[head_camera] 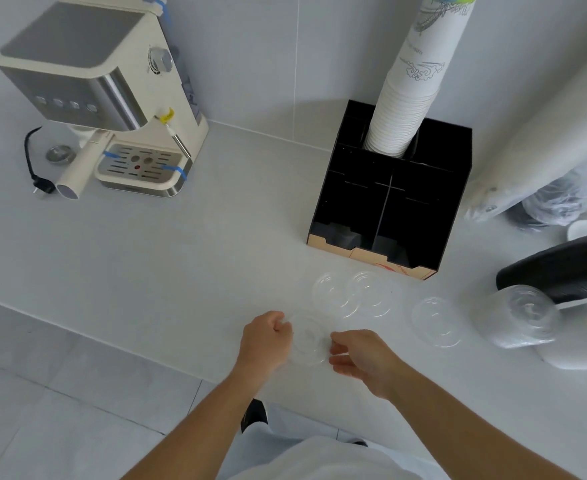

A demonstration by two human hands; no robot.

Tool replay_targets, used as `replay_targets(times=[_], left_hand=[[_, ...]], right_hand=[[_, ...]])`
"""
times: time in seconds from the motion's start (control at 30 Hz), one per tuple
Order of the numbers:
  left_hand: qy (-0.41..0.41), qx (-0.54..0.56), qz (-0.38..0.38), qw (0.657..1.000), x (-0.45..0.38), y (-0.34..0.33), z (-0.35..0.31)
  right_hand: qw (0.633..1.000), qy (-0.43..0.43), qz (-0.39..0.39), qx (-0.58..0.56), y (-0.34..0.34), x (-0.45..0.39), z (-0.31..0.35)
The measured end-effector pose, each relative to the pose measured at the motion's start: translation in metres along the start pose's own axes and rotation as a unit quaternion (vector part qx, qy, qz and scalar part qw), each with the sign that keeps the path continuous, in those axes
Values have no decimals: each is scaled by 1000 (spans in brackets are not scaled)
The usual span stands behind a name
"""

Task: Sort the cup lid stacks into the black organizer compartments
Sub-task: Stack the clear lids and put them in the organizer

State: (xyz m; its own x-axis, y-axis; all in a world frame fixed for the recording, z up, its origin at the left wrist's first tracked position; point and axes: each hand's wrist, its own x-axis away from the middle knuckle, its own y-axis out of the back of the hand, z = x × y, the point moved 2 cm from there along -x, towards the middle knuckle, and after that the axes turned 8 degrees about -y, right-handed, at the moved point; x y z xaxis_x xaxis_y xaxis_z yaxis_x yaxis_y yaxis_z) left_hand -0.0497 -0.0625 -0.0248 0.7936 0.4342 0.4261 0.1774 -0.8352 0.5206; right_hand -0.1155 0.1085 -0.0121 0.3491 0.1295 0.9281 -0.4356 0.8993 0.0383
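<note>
Clear plastic cup lids, round and flat, lie on the white counter [167, 258] in front of the black organizer [394, 194] with its open compartments. One clear lid stack [308, 341] sits at the counter's near edge, directly between the 2 hands; how many lids it holds is too faint to tell. The left hand [266, 337] touches its left rim with fingers curled together, apparently pinching the edge. The right hand [363, 355] is at the right rim, thumb and fingers a little apart and bracketing the edge; whether they press it yet, I cannot tell. Both hands are equally near.

Being round, the stack has no long axis; what matters is that the organizer lies up and to the right of it, closer to the right hand. 2 overlapping clear lids [352, 294] lie just in front of the organizer's front compartments, so a straight carry passes over them. Another clear lid [436, 320] rests further right, beside a bagged roll of clear lids [517, 315] and a black bagged stack [562, 268]. A tall stack of white paper cups [413, 88] fills one rear compartment; the front ones look empty.
</note>
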Motion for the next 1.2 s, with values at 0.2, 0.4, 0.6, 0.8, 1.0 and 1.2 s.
replay_targets(times=[0.2, 0.4, 0.6, 0.8, 1.0, 1.2], left_hand=[[-7, -1, -1, 1000, -2, 1, 0], [31, 64, -13, 997, -5, 1, -3], [25, 76, -14, 997, -23, 1, -18], [3, 36, -4, 999, -51, -8, -44], [-13, -7, 1, 1000, -73, -16, -61], [-11, -24, 27, 999, -82, -24, -63]], right_hand=[[998, -4, 16, -56, 4, 0, 1], [997, 10, 6, -82, 13, -1, 6], [994, 29, 7, -103, 26, 4, 20], [994, 36, -13, -98, 41, 4, 45], [994, 30, -27, -98, 49, -4, 59], [993, 23, -37, -113, 53, -13, 62]])
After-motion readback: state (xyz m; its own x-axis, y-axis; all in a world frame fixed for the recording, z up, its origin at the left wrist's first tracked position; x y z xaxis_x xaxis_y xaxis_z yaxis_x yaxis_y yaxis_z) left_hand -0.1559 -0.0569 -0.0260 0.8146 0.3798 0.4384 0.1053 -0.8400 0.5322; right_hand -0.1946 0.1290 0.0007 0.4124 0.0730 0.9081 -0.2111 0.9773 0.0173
